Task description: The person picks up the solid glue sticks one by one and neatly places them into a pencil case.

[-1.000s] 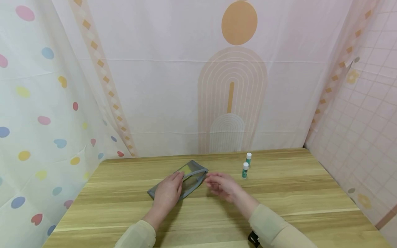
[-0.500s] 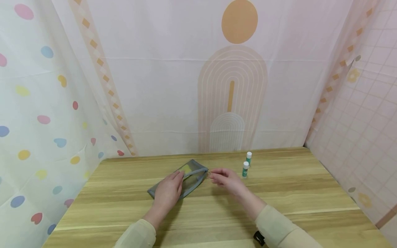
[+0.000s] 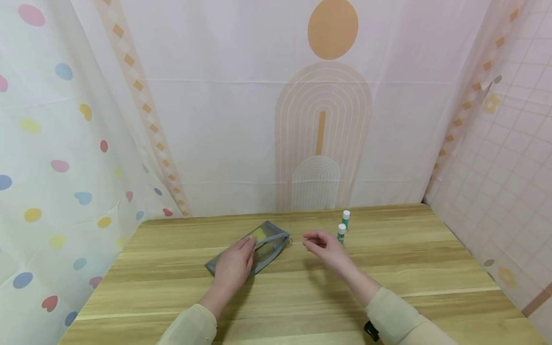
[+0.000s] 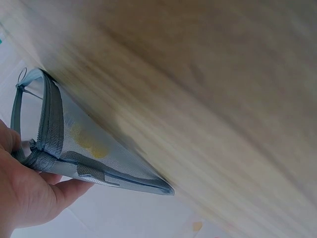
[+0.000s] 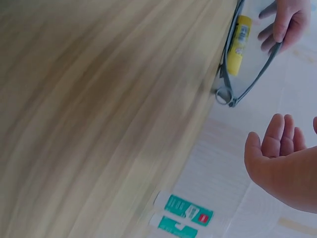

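A grey mesh zip pouch (image 3: 270, 229) lies slantwise on the table, its mouth gaping. My left hand (image 3: 235, 264) grips its edge; in the left wrist view thumb and fingers pinch the border near the zip (image 4: 51, 119). Inside shows a yellow glue stick (image 5: 240, 45). A small metal ring (image 3: 290, 242) hangs at the pouch's right corner. To the right of that ring, my right hand (image 3: 328, 250) hovers over the table, fingers loosely bent and holding nothing. Just behind it stand two green glue sticks with white caps, the nearer one (image 3: 341, 233) partly covered by the hand, the farther one (image 3: 346, 219) behind.
The wooden table (image 3: 409, 249) spreads out around both hands. Patterned cloth curtains (image 3: 233, 134) rise behind it and on both sides. A small black object (image 3: 371, 331) shows beside the right sleeve.
My right hand has drawn away from the pouch's ring corner, moving right towards the green glue sticks, and has let go of the ring. The left hand stays on the pouch.
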A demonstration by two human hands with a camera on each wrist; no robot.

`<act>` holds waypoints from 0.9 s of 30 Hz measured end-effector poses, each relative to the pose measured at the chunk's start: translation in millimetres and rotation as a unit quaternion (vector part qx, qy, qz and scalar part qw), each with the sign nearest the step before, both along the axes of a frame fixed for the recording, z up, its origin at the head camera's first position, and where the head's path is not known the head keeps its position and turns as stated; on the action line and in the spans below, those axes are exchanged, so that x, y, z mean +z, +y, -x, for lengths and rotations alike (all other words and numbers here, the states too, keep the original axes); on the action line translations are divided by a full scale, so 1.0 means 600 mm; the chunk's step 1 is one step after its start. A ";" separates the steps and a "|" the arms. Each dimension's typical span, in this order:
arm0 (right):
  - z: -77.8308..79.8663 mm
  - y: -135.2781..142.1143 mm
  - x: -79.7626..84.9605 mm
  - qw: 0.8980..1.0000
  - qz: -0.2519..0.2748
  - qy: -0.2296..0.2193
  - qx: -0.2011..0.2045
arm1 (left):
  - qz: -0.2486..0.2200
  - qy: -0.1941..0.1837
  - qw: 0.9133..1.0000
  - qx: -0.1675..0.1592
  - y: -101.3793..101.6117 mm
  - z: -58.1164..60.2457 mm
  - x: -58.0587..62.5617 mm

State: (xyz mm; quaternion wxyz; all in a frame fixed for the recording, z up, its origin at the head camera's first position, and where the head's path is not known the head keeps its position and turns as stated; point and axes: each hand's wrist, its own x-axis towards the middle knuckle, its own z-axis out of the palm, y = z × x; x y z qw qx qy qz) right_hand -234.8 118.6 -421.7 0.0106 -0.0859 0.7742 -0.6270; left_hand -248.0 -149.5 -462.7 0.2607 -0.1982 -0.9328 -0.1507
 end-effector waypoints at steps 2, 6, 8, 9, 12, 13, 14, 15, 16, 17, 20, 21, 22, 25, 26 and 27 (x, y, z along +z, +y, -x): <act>-0.001 0.007 -0.001 1.000 -0.024 0.014 -0.004 | -0.001 -0.001 1.000 0.000 0.000 0.000 0.001; -0.005 0.023 -0.002 0.997 -0.067 0.043 0.000 | 0.000 0.000 1.000 0.000 0.000 0.001 0.000; -0.008 0.031 -0.002 0.994 -0.092 0.066 0.002 | 0.001 0.000 1.000 0.000 0.000 0.001 -0.001; -0.009 0.035 -0.002 0.991 -0.107 0.079 0.001 | 0.001 0.001 1.000 0.001 0.000 0.001 -0.001; -0.014 0.047 -0.003 0.981 -0.150 0.123 0.000 | 0.001 0.001 1.000 0.001 0.000 0.001 -0.001; -0.015 0.051 -0.003 0.977 -0.161 0.137 0.001 | 0.001 0.001 1.000 0.001 -0.001 0.001 -0.002; -0.016 0.055 -0.003 0.973 -0.172 0.155 0.002 | 0.001 0.001 1.000 0.000 -0.001 0.001 -0.002; -0.018 0.059 -0.003 0.969 -0.180 0.168 0.002 | 0.002 0.001 1.000 0.001 -0.001 0.001 -0.002; -0.019 0.064 -0.003 0.965 -0.189 0.180 0.001 | 0.002 0.001 1.000 0.001 -0.001 0.001 -0.002; -0.020 0.068 -0.004 0.962 -0.196 0.192 -0.001 | 0.003 0.001 1.000 0.001 -0.001 0.001 -0.002; -0.022 0.081 -0.005 0.949 -0.220 0.225 -0.011 | 0.004 0.001 1.000 0.001 -0.001 0.002 -0.002; -0.022 0.085 -0.006 0.946 -0.227 0.231 -0.015 | 0.004 0.001 1.000 0.001 -0.001 0.002 -0.002; -0.022 0.089 -0.007 0.941 -0.236 0.241 -0.020 | 0.005 0.001 1.000 0.001 -0.001 0.002 -0.002; -0.021 0.102 -0.008 0.929 -0.257 0.263 -0.033 | 0.006 0.001 1.000 0.001 0.000 0.002 -0.002; -0.021 0.107 -0.008 0.926 -0.263 0.269 -0.038 | 0.006 0.001 1.000 0.002 0.000 0.002 -0.003; -0.021 0.111 -0.008 0.922 -0.269 0.276 -0.041 | 0.007 0.001 1.000 0.002 0.000 0.002 -0.003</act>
